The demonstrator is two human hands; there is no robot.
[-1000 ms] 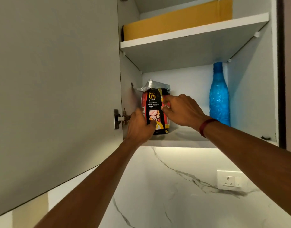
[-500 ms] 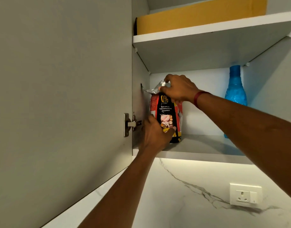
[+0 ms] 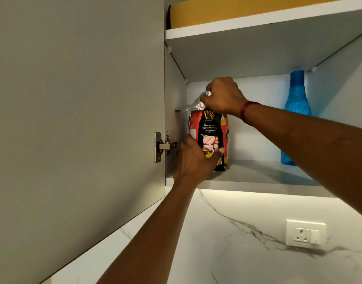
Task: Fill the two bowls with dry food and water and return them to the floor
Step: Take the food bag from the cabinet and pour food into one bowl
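On the cabinet shelf [image 3: 258,177], both hands now grip the dry food bag [image 3: 212,130].
Right hand [image 3: 223,97] has risen to pinch its foil top; left hand [image 3: 194,160] clamps its base, ready to lift it out.

Blue bottle [image 3: 296,111] on cabinet shelf [image 3: 258,177]; wall socket [image 3: 306,234] on marble below.

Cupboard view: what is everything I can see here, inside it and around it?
food bag: one, black and red with a crumpled silver top, upright at the left of the lower shelf
bottle: one, blue, right of the bag on the same shelf
box: one, yellow-brown, on the upper shelf
cupboard door: one, grey, swung open at left
hinge: one, metal, on the door's inner edge
wall socket: one, white, on the marbled wall below
left hand: grips the bag's lower part
right hand: clutches the bag's silver top; red band on the wrist
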